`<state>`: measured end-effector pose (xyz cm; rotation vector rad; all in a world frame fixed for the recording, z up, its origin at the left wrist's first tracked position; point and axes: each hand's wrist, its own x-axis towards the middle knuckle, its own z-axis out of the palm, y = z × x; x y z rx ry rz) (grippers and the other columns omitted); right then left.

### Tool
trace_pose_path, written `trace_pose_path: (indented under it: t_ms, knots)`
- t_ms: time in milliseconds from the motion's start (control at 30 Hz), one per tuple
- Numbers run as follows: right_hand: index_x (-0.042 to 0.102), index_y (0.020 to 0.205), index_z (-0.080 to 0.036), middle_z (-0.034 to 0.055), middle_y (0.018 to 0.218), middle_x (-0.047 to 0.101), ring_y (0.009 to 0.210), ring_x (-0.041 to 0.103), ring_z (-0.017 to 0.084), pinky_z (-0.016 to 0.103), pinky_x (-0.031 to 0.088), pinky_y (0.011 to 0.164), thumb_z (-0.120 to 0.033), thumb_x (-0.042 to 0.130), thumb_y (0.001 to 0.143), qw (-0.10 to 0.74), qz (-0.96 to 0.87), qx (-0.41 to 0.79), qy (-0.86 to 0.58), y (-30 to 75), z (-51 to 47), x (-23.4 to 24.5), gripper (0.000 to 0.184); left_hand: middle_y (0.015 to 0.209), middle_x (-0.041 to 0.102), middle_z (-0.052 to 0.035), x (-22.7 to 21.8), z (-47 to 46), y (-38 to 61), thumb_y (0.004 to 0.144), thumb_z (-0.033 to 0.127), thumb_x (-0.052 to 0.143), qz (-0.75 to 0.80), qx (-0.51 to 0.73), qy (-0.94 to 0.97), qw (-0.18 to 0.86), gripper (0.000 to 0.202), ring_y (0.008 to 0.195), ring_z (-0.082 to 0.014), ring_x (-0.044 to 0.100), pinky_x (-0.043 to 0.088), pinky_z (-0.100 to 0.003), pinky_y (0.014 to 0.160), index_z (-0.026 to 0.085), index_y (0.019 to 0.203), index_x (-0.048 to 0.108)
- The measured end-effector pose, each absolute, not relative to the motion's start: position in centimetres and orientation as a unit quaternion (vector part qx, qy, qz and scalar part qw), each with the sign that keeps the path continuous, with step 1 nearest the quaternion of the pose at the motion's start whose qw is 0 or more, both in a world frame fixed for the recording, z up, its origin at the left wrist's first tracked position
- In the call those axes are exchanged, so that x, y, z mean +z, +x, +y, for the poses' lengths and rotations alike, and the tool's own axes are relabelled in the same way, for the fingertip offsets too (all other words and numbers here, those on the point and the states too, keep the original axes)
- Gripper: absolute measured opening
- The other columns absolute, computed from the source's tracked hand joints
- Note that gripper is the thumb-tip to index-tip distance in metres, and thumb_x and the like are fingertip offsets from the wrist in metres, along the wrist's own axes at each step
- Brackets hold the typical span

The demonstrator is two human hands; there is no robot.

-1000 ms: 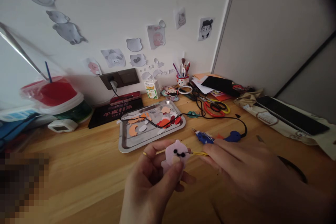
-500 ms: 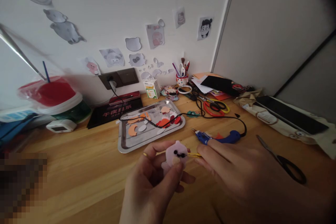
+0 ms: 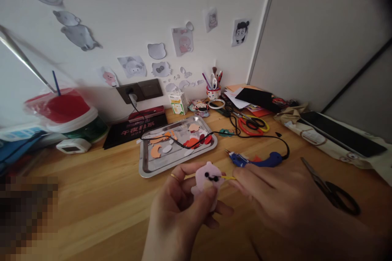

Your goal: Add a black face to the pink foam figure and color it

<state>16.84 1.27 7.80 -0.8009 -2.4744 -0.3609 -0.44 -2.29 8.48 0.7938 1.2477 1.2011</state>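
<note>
Standing well left of the tray [image 3: 148, 168], the tub [image 3: 87, 130] has a timer [image 3: 73, 145] just in front of it, and a black packet [image 3: 134, 128] lies between them and the tray, out of the hands' way. The tray holds small orange, white and red pieces [image 3: 192, 142], its rim probably there to stop them straying over the counter [image 3: 101, 200].

In front of the tray, the left hand [image 3: 177, 210] has the pink figure [image 3: 202, 175] pinched upright, clear of the counter. Its thumb presses across the front below the mouth, and its fingers close round the side and back. That grip seems chosen to brace the figure while leaving the black eyes and mouth uncovered.

To the right of these, nearer than the tray, the right hand [image 3: 272, 191] has its thumb and forefinger closed on a slim yellow tool [image 3: 229, 178], the rear end hidden in the grip. The tool points left at the face, held low and level as if for fine control; its tip is too small to tell whether it touches.

Right of the tray lies the glue gun [image 3: 263, 161], its cord [image 3: 257, 136] trailing back across the tray. Farthest right, black scissors [image 3: 330, 193] lie handles toward the person, perhaps for easy reach.
</note>
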Motion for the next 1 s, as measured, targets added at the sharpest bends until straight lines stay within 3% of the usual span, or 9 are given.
trace_pose_path:
  t_ms: [133, 400, 1000]
  knots:
    - [0.054, 0.083, -0.015, 0.0003, 0.066, 0.061, 0.048, 0.048, 0.01, 0.028, 0.029, 0.047, -0.018, 0.038, 0.092, 0.308, -0.884, -0.138, -0.325, 17.25, 1.43, 7.65, 0.019, 0.073, 0.07, -0.0032, 8.34, -2.36, -0.47, 0.072, 0.017, 0.068, 0.525, 0.535, 0.329, 0.575, 0.027, 0.051, -0.0123, 0.066, 0.047, -0.013, 0.039, 0.013, 0.094, 0.052]
    - [0.054, 0.087, -0.017, -0.0012, 0.066, 0.056, 0.052, 0.048, 0.013, 0.029, 0.024, 0.047, -0.013, 0.045, 0.085, 0.23, -0.913, -0.123, -0.313, 16.86, 1.07, 7.46, 0.009, 0.074, 0.07, -0.0043, 7.91, -2.26, -0.55, 0.071, 0.019, 0.069, 0.52, 0.525, 0.338, 0.583, 0.029, 0.055, -0.0156, 0.068, 0.049, -0.015, 0.041, 0.013, 0.094, 0.052]
    - [0.05, 0.086, -0.019, -0.0022, 0.066, 0.053, 0.05, 0.044, 0.013, 0.03, 0.021, 0.047, -0.013, 0.046, 0.083, 0.205, -0.914, -0.114, -0.331, 16.39, 0.85, 7.53, 0.008, 0.07, 0.07, -0.0046, 8.16, -2.53, -0.54, 0.071, 0.021, 0.069, 0.549, 0.516, 0.351, 0.556, 0.028, 0.058, -0.0156, 0.067, 0.05, -0.017, 0.045, 0.014, 0.093, 0.054]
